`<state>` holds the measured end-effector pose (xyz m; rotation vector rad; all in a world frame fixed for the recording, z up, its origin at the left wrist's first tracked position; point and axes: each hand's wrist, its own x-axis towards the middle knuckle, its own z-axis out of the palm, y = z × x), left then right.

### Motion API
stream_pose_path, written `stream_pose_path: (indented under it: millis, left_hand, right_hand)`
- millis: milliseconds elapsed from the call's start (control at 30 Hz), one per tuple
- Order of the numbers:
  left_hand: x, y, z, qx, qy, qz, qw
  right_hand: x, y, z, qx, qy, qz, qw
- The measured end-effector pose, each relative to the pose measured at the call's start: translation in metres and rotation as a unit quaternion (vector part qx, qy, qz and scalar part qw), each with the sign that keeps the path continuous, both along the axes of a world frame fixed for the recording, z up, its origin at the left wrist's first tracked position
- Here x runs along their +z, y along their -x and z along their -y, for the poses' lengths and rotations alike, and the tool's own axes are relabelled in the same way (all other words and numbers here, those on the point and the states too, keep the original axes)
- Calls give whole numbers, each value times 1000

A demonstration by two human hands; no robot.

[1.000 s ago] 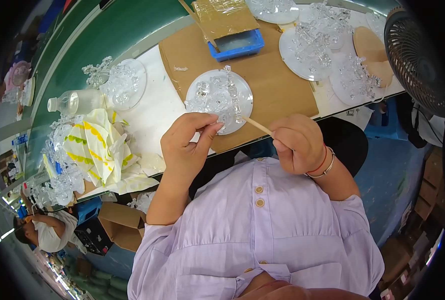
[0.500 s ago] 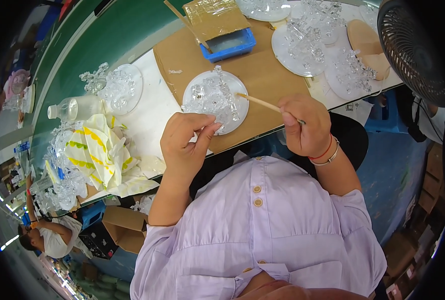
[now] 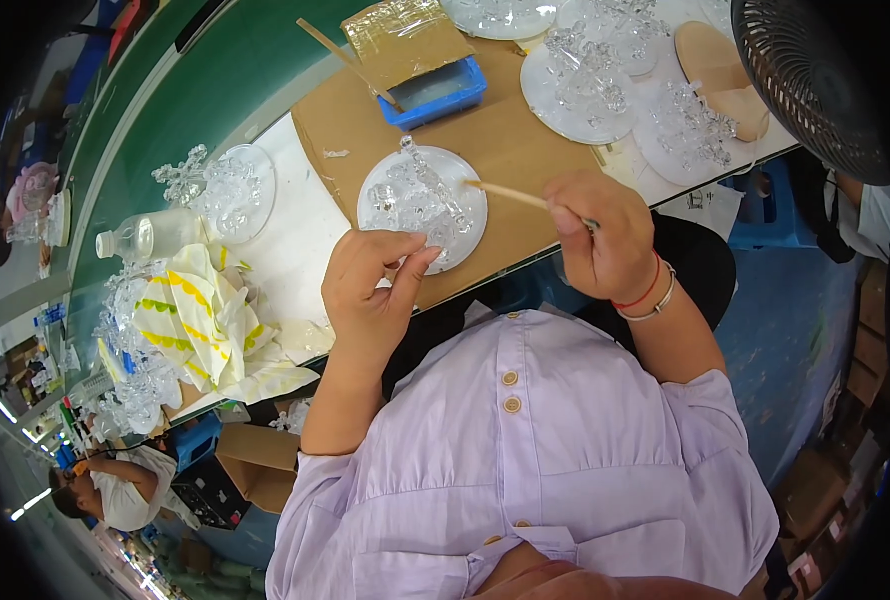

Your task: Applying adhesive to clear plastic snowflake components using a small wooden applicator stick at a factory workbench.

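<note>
Right grip pinching wooden stick: likely light, stiff; hold mid-shaft. Left grip: fingertips pressed together, contents unclear. Clear crystal-like pieces probably slippery, brittle

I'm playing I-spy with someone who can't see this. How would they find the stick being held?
Find the brown cardboard sheet, then the round plate of clear pieces on it. Right of the plate, the person's right hand holds a thin wooden stick. Unlike the other stick by the blue tub, it's held.
</note>
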<state>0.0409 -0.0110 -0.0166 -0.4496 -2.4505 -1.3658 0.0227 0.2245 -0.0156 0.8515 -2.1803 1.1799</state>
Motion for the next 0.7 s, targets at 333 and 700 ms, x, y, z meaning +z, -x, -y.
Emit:
stream_pose_path:
  millis: [333,700]
  left_hand:
    - [-4,-2,-2,-13,24,-20,999]
    - [-1,-3,-6,4,22,-5,1000]
  right_hand:
    - [7,-22,-2,50,-20,9,999]
    - [6,-20,0,39,-21,-2,999]
